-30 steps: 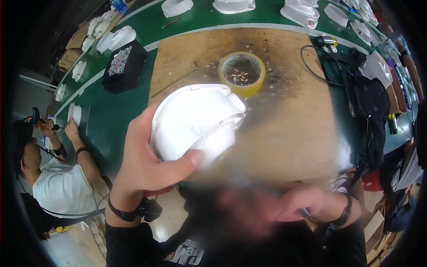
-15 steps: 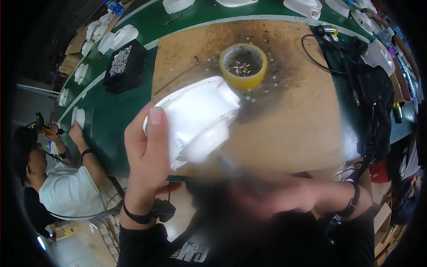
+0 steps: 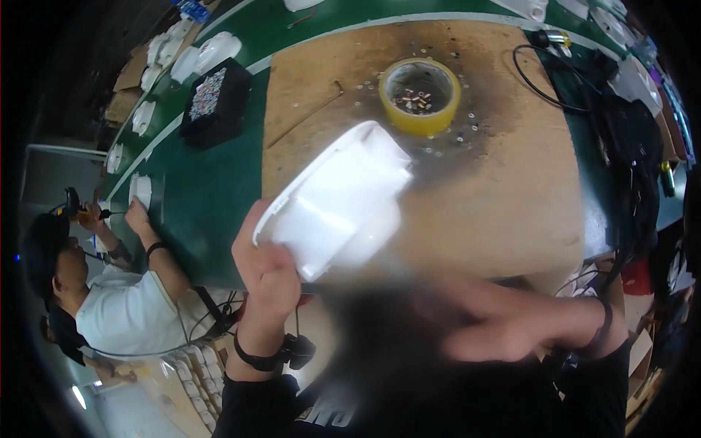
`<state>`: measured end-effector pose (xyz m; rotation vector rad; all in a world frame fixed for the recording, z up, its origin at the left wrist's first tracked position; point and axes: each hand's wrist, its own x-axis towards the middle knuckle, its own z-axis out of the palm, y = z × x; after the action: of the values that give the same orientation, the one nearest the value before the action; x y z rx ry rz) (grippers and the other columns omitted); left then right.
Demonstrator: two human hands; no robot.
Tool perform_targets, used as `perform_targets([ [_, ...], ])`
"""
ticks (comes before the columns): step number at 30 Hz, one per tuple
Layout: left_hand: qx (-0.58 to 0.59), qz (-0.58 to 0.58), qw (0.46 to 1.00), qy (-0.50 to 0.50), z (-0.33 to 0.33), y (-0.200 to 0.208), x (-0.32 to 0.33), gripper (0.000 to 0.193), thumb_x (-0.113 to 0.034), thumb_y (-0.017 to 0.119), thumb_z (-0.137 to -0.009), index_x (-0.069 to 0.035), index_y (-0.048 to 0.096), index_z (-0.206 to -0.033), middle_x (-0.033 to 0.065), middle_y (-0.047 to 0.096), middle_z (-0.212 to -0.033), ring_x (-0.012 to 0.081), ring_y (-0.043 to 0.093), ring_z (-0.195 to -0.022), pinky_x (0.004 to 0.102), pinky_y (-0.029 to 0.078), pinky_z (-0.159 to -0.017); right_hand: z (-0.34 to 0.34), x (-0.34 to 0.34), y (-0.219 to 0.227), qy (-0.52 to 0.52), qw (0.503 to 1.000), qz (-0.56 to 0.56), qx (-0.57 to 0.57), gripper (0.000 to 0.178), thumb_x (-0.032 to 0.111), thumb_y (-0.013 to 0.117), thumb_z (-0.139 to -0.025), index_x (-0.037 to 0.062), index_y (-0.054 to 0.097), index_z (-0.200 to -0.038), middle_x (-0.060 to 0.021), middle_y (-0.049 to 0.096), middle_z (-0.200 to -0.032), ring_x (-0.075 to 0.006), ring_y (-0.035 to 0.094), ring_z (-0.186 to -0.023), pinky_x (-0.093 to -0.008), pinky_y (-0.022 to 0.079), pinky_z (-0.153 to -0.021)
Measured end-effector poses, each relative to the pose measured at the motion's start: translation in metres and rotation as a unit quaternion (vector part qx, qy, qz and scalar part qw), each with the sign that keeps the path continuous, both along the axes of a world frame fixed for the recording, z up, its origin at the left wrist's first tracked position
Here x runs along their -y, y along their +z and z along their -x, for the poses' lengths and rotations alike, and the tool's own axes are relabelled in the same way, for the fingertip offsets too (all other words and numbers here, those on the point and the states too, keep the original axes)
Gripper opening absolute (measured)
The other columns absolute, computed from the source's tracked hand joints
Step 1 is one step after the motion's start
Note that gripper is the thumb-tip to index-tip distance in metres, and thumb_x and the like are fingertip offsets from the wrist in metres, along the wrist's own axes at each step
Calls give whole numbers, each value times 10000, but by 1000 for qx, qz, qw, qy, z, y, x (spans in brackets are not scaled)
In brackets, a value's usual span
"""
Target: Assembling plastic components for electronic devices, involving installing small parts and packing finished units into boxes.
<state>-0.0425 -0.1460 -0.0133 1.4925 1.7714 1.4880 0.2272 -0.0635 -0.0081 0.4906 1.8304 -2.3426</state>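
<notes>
My left hand (image 3: 269,270) is closed on the lower left edge of a white plastic housing (image 3: 328,204). The housing is tilted up over the near left of a brown board. My right hand (image 3: 467,321) is at the near edge, low and right of the housing. Its fingers look closed, but blur and a dark smear hide most of what they hold. A thin pale streak shows between that hand and the housing. Beyond the housing stands a yellow tape roll (image 3: 421,124) with small copper-coloured parts inside.
A bent metal rod (image 3: 305,114) lies on the brown board (image 3: 504,197). To its left is a black bin (image 3: 219,106) of small parts. A black cable (image 3: 529,84) and black bag (image 3: 628,146) are at right. A co-worker (image 3: 124,299) holds a drill-like tool at left.
The view has shifted a little. The housing, in my left hand, has tipped and turned, and my left thumb has moved lower along its edge. My right hand stays below it, still blurred.
</notes>
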Motion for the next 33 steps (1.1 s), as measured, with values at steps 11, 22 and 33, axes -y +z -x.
perform_targets([
  [11,-106,108,985,-86,-20,56,-31,178,-130,566,-969,27,645,-998,165,609,-782,207,590,-682,318,447,-619,2,6,8,-45,998,44,25,525,272,651,-810,-87,461,-1143,-194,560,-995,-282,552,-893,-376,460,-773],
  [22,-115,151,982,21,-28,54,-40,372,-204,425,-1044,12,457,-742,84,397,-609,119,358,-602,339,297,-530,18,11,25,-30,991,-108,68,502,296,563,-864,-123,417,-1099,-337,552,-1094,-437,556,-1096,-440,442,-924],
  [33,-160,172,967,-101,-14,66,-53,390,-241,457,-1031,59,545,-797,95,502,-634,146,446,-606,340,378,-578,7,8,42,-69,992,-66,80,428,276,609,-812,-103,501,-980,-259,622,-879,-370,622,-860,-423,470,-754],
])
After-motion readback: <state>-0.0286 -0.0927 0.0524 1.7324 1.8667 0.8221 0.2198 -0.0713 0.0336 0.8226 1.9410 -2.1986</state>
